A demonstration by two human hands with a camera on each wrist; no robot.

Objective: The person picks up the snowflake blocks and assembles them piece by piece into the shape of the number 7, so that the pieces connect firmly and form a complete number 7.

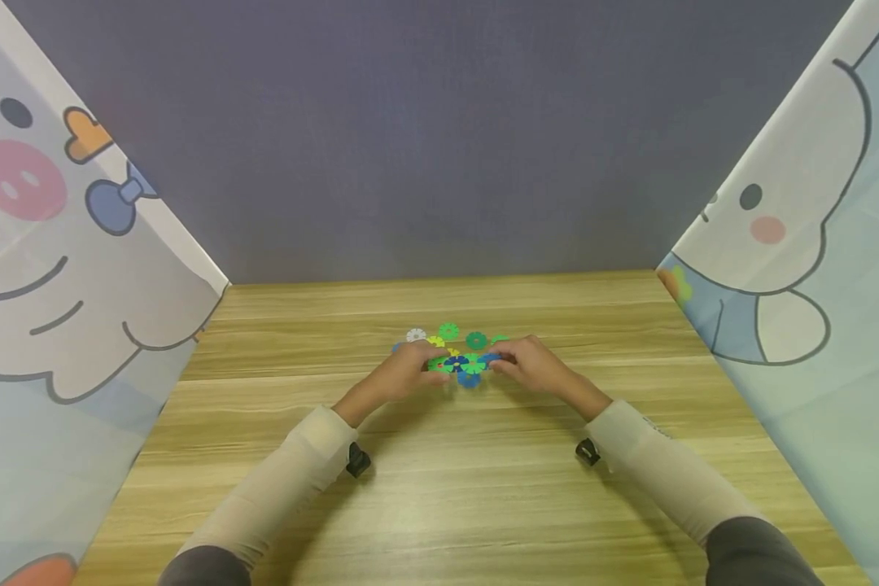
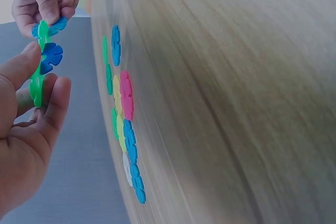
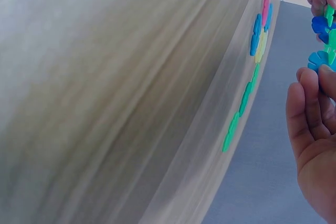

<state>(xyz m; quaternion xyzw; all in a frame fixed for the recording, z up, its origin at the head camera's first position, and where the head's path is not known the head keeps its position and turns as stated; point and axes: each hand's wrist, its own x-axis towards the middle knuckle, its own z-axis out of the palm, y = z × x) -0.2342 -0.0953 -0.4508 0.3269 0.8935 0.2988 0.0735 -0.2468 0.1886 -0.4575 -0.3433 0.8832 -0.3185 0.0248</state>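
Observation:
Above the table, both hands hold a short chain of slotted plastic snowflake discs joined edge to edge. My left hand (image 1: 404, 373) pinches the green disc (image 2: 36, 88) at one end between thumb and fingers. At the other end, my right hand (image 1: 536, 366) pinches a blue disc (image 3: 318, 60). Between them sit a dark blue disc (image 1: 456, 364) and a light green disc (image 1: 474, 364), linked at angles to one another. In the right wrist view, the chain is partly cut off by the frame's edge.
Loose discs lie flat on the wooden table (image 1: 439, 488) beneath and beyond the hands. Among them are a white disc (image 1: 415, 334), a dark green disc (image 1: 476, 340), a pink disc (image 2: 127, 95) and several others. A grey panel (image 1: 439, 146) stands behind; printed cartoon panels flank both sides.

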